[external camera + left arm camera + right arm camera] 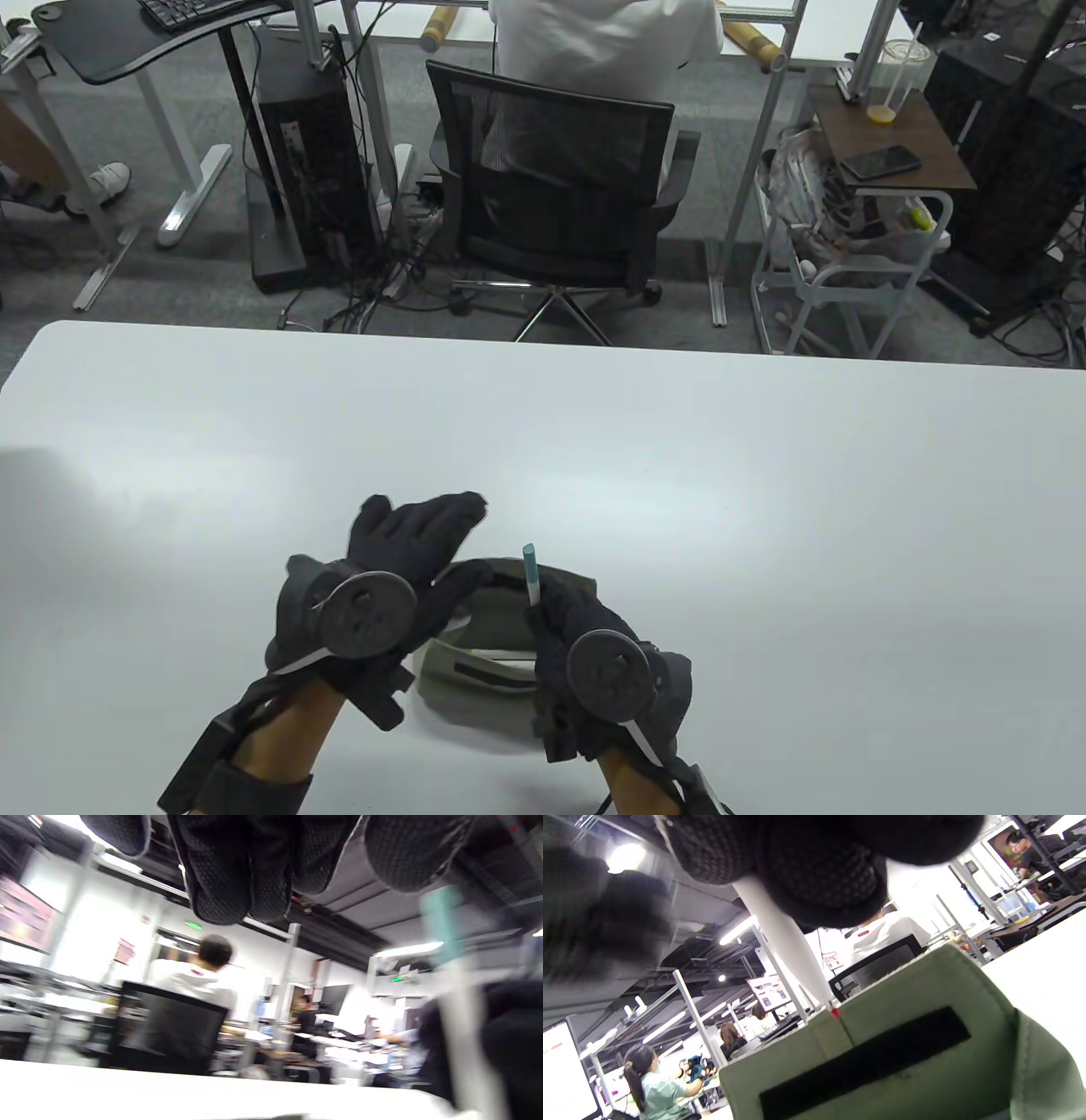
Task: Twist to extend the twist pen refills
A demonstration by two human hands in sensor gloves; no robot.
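Gloved fingers of the right hand close around a white pen, low on its barrel, at the near edge of the table. The pen stands nearly upright, teal cap end pointing up and far; in the right wrist view its red tip shows just above the rim of an olive-green pouch lying on the table under both hands. The left hand hovers just left of the pen with fingers spread loosely and nothing in its grasp — it does not touch the pen.

Judging by the task, the twist needs both halves of the barrel held, and only one is held now. If the left hand takes hold too close to the cap end, the cap alone might slip or come off rather than turn the mechanism. A grip by the right hand that is too light would let the whole pen spin without extending the refill. The red tip sits close to the pouch — pressing down while twisting could mark the fabric or snag the rim. Gloves likely dull the feel of the twist stop, so over-turning seems possible.
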